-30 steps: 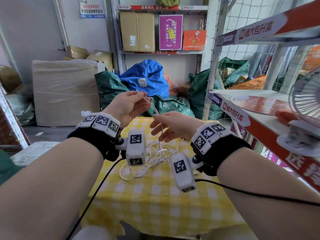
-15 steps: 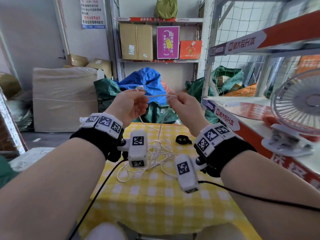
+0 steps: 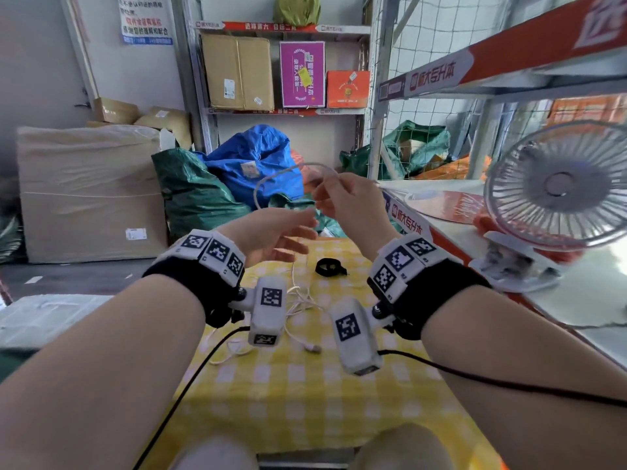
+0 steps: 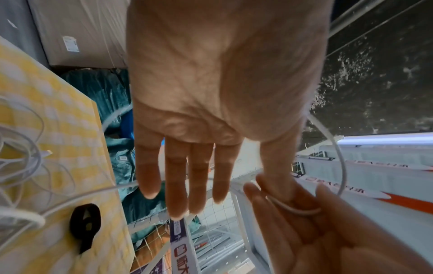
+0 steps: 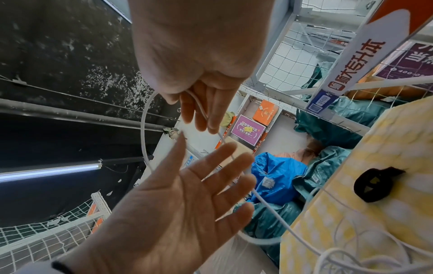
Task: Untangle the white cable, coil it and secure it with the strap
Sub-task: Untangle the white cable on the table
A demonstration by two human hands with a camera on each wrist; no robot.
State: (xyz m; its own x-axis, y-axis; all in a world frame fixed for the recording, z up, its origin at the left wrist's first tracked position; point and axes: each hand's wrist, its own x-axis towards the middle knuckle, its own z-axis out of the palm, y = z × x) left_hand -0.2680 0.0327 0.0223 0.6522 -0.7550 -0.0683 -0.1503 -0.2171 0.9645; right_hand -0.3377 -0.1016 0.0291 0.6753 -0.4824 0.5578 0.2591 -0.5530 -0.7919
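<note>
Hands have changed roles: our left hand (image 3: 271, 232), pinching before, now spreads flat, while our right hand (image 3: 346, 205) pinches the thin white cable (image 3: 271, 178) into a raised loop.

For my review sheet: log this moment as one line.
phase: coiling first loop | right hand: pinches cable | left hand: open, fingers straight | strap: on table, untouched | rest of cable: loose on table

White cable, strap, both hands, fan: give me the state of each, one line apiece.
white cable: one loop raised in the air, the rest a loose tangle on the table.
strap: lying on the yellow checked cloth, curled in a ring, unused.
left hand: open, fingers straight, cable running past them.
right hand: pinching the cable.
fan: clipped to the shelf edge.
</note>
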